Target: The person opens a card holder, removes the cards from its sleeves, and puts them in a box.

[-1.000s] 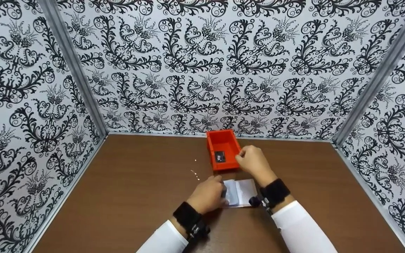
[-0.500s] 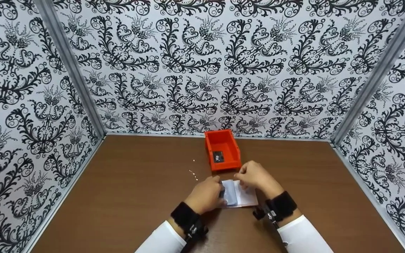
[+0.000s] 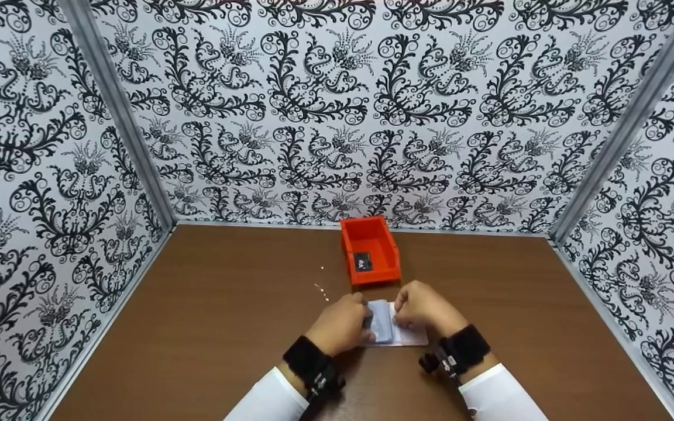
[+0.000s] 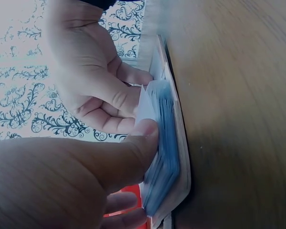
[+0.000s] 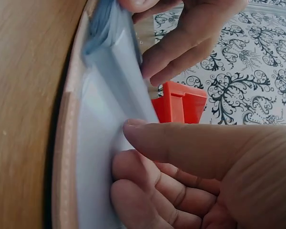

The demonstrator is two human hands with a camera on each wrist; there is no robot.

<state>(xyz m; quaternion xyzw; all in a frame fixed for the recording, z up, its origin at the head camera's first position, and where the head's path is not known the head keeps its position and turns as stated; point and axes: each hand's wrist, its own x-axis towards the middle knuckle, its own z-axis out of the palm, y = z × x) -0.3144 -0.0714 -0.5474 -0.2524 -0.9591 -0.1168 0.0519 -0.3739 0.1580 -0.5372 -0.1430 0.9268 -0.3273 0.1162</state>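
Observation:
An open card holder [image 3: 412, 337] with clear plastic sleeves [image 3: 381, 321] lies on the brown table. My left hand [image 3: 340, 324] grips its left half; in the left wrist view the thumb presses the bundled sleeves [image 4: 164, 129] and fingers reach behind. Over the right half, my right hand [image 3: 425, 307] pinches a clear sleeve [image 5: 128, 81] between thumb and curled fingers, as the right wrist view shows. The pale outer cover [image 5: 64, 157] lies flat under the sleeves. Whether anything sits inside the pinched sleeve is too blurred to tell.
An orange-red bin [image 3: 377, 277] stands just behind the card holder, with a small black card-like piece [image 3: 363, 261] in its front part. Small bright specks [image 3: 322, 289] dot the table [image 3: 243, 280] left of it. Patterned walls [image 3: 337, 117] enclose the back and sides.
My right hand has come down from beside the bin to the card holder's right half and now pinches a sleeve. The left hand has stayed on the left half.

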